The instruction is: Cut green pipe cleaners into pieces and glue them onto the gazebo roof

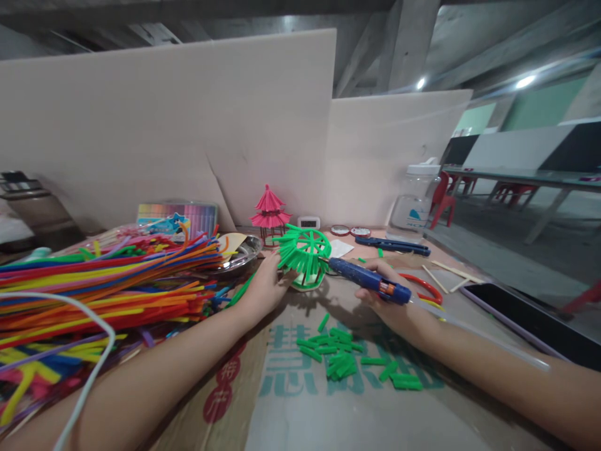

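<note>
Green spoked wheel, fringed with fuzzy stubs, is pinched at its rim by the left hand; the right hand clasps a blue glue gun, nozzle tip lost among the stubs.

A craft workshop: heaps of coloured pipe cleaners on a cardboard-covered table, bare concrete beams overhead.

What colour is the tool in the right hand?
The tool is mostly blue; head view.

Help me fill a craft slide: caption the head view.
Left hand holds a round green pipe-cleaner ornament; right hand points a blue glue gun at it, near short green pieces.
</note>
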Demonstrator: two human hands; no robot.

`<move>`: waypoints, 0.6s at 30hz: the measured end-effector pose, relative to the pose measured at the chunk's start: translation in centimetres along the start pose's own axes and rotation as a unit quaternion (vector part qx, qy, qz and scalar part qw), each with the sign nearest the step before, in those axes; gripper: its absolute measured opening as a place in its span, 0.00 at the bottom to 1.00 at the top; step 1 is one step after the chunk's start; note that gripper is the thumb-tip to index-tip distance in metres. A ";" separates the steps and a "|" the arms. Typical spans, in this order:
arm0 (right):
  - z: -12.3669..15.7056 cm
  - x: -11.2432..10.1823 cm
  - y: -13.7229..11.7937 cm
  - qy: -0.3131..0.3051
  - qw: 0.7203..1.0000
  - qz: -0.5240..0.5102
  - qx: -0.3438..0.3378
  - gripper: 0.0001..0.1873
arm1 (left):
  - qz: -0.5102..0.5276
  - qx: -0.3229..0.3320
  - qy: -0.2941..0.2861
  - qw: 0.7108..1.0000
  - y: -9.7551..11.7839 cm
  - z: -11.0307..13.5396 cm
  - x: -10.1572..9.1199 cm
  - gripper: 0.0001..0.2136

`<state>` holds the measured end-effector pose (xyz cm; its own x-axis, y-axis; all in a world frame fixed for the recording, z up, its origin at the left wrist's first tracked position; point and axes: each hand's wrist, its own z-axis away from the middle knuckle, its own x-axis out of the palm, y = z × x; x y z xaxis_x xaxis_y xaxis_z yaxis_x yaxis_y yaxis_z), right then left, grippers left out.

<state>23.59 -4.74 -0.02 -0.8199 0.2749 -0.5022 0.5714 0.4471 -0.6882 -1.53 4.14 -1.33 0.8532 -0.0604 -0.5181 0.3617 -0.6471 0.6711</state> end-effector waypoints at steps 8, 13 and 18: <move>-0.1 -0.9 -0.7 -0.007 0.999 -0.045 -0.027 0.16 | 0.027 -0.026 -0.021 0.999 -0.3 -0.1 0.2 0.17; -2.0 -2.0 -0.7 0.007 0.999 -0.044 0.015 0.17 | 0.030 -0.057 -0.049 0.997 0.1 -0.2 0.2 0.11; -6.8 -2.8 1.6 -0.031 0.991 0.066 0.113 0.18 | 0.058 -0.032 -0.041 0.997 -0.1 -0.3 0.3 0.12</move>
<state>26.51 0.99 3.83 -0.7377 0.2626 -0.6220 0.6727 0.2068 -0.7104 -1.22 4.36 -1.36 0.8583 -0.1955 -0.4745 0.2876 -0.5825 0.7602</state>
